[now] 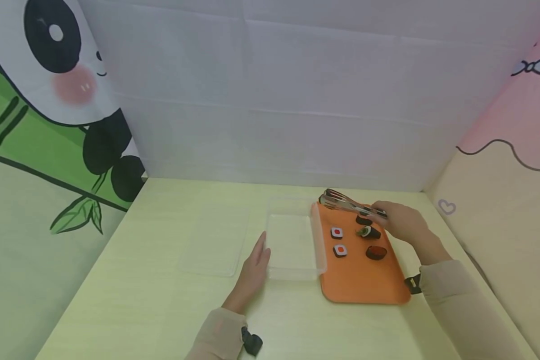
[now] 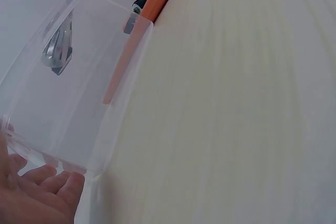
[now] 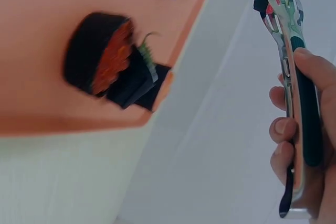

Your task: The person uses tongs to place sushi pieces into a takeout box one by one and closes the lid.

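Observation:
My right hand (image 1: 402, 222) grips metal tongs (image 3: 298, 93) above the far edge of the orange tray (image 1: 364, 287). Between the tong tips a dark piece with some red (image 3: 261, 1) is held. On the tray lie two small white-and-black rolls with red centres (image 1: 336, 233) (image 1: 340, 250), a dark cone-shaped roll with green (image 1: 370, 232), an orange-topped dark roll (image 1: 376, 253) and another dark piece (image 1: 364, 219). My left hand (image 1: 253, 270) touches the left side of the clear container (image 1: 292, 242), its fingers extended along the wall in the left wrist view (image 2: 50, 187).
A clear flat lid (image 1: 213, 245) lies on the pale table left of the container. The container's right side meets the tray's left edge. A white cloth wall stands behind the table, with printed cloths at both sides.

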Tool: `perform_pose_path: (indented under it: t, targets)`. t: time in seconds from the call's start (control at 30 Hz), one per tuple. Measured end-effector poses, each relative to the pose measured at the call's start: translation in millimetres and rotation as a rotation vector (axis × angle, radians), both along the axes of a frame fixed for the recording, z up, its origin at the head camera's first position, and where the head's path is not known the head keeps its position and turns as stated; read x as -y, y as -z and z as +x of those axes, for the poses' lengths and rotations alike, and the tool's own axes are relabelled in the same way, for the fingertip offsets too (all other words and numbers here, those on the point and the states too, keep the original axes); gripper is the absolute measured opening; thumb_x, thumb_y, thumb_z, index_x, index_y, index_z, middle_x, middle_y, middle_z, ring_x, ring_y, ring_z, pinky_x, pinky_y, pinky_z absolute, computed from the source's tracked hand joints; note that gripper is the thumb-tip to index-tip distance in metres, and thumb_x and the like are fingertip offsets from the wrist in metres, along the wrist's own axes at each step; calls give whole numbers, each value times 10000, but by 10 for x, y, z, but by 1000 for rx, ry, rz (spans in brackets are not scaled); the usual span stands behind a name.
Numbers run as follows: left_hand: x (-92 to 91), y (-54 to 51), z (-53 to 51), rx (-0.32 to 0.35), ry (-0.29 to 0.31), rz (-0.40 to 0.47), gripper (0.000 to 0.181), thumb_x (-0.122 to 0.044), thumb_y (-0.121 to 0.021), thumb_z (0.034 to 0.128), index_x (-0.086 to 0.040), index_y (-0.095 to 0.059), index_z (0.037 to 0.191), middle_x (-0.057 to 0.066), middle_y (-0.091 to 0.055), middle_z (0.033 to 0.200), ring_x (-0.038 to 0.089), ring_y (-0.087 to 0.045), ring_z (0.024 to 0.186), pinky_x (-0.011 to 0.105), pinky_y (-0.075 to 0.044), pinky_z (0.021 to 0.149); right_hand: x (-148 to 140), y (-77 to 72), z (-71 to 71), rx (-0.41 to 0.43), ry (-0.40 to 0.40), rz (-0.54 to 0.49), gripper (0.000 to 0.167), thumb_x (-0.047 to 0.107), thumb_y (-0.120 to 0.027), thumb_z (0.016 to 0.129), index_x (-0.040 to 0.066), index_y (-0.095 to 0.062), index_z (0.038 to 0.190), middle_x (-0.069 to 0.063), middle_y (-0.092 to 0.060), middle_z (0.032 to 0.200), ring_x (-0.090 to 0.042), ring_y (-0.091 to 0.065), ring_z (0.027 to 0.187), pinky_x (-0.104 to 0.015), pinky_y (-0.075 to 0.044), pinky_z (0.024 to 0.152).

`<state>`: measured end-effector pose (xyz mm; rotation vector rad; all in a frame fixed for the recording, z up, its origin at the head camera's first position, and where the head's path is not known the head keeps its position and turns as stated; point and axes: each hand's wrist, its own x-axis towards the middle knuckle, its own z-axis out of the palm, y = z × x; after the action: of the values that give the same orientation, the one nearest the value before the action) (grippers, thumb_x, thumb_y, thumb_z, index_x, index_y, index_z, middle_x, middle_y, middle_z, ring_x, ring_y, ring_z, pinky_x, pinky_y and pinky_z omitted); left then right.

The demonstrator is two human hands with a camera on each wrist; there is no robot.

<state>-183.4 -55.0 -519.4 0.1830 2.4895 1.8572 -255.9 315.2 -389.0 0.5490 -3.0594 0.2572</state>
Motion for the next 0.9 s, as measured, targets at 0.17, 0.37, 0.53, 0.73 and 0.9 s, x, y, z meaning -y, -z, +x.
perform_pose_path:
  t: [0.17,0.37,0.53,0.73,0.9]
  targets:
    - [1,0,-5,8,-19,-4,529,-257,-340,1077,-131,-193,1569,123,-213,1587,330,-197,1435,504,-173,1152,248,-55,3,-1,-35,-12,345,426,-594,965,122,-647,1119,21,-637,849,-134,-502,608,-321,-399,472]
    - [-12,-5,8,25,-21,2,535,-275,-341,1075,-137,-194,1570,125,-211,1587,334,-196,1435,514,-171,1150,444,42,-43,56,-35,4,394,410,-577,980,107,-624,1228,-46,-667,1002,-164,-576,705,-357,-471,533]
    - [-21,-6,3,27,-27,-2,550,-316,-342,1070,-136,-198,1570,115,-218,1587,327,-200,1435,513,-175,1149,505,101,-63,57,-39,5,361,390,-592,976,120,-628,1214,-23,-662,1003,-147,-561,687,-343,-467,533]
    - [-35,10,-20,31,-41,-1,538,-287,-353,1071,-160,-202,1571,84,-223,1589,295,-201,1439,493,-175,1154,545,106,-64,51,-43,-3,279,341,-619,969,133,-649,1151,-7,-649,975,-127,-528,653,-316,-422,494]
    - [-42,14,-29,23,-40,0,530,-261,-351,1072,-147,-206,1570,102,-226,1586,313,-201,1437,503,-174,1152,542,126,-70,68,-44,-6,242,328,-615,974,137,-652,1118,30,-622,894,-119,-501,599,-307,-399,467]
